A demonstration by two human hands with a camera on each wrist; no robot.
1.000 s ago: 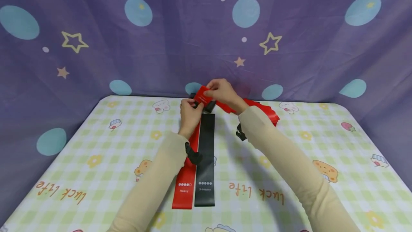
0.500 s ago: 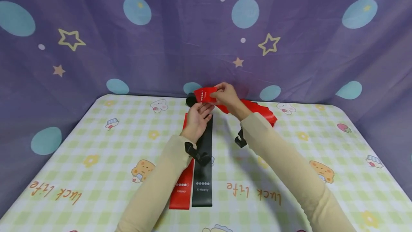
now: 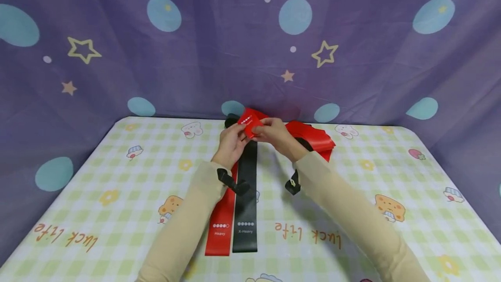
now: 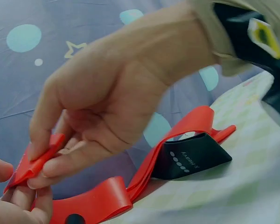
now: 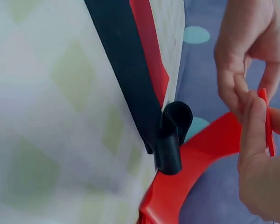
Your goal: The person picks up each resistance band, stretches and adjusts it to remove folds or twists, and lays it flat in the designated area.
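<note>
Both your hands meet at the far edge of the table (image 3: pixel 117 173), centre of the head view. Your right hand (image 3: pixel 275 136) pinches the folded end of a red band (image 3: pixel 250 122) between thumb and fingers, and your left hand (image 3: pixel 231 141) has its fingertips closed on the same end from the other side. So both hands are clamped on that one band, lifted just clear of the table. The rest of it trails off to the right behind your right wrist, looping loosely on the cloth (image 3: pixel 313 136).

Already laid out flat in the lower centre: a red "Heavy" band (image 3: pixel 219 225) and a black "X-Heavy" band (image 3: pixel 245 212), side by side and touching, running toward you. Those two look done. Another black band (image 5: pixel 172 135), curled on itself, lies at the far end of the flat pair.

By my reading, you're partway: two flat, the red one in hand not yet straightened, and the curled black one untouched.
</note>
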